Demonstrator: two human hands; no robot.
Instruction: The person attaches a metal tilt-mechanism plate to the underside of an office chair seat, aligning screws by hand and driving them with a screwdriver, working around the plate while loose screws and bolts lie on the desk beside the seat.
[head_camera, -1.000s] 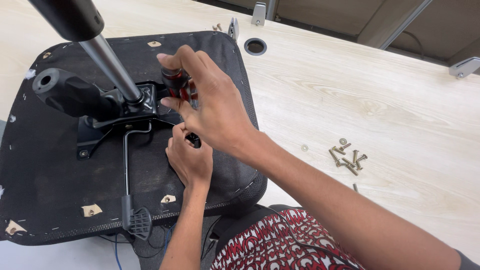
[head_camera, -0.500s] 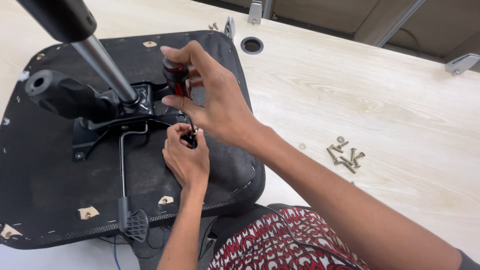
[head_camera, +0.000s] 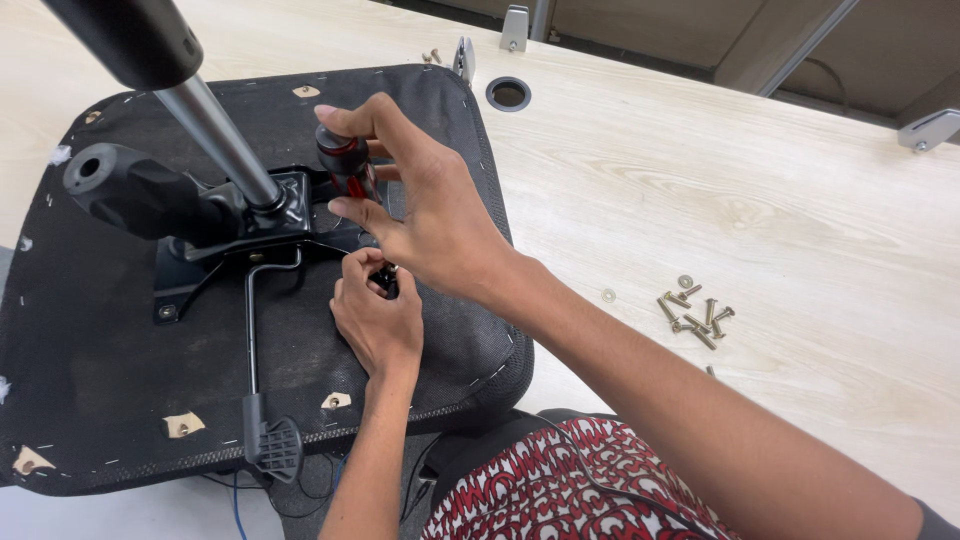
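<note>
Light wooden table (head_camera: 800, 200) with an upside-down black office chair seat (head_camera: 120, 370) lying on it, metal mechanism plate (head_camera: 250, 225) bolted in the middle. Right hand (head_camera: 430, 220) comes in from the right, arm stretched across, fingers wrapped round a red and black screwdriver (head_camera: 345, 165) held roughly upright. Left hand (head_camera: 375, 320) rests on the seat fabric below, fingertips pinched at the tool's tip. Loose screws (head_camera: 690, 312) sit well off to the right
</note>
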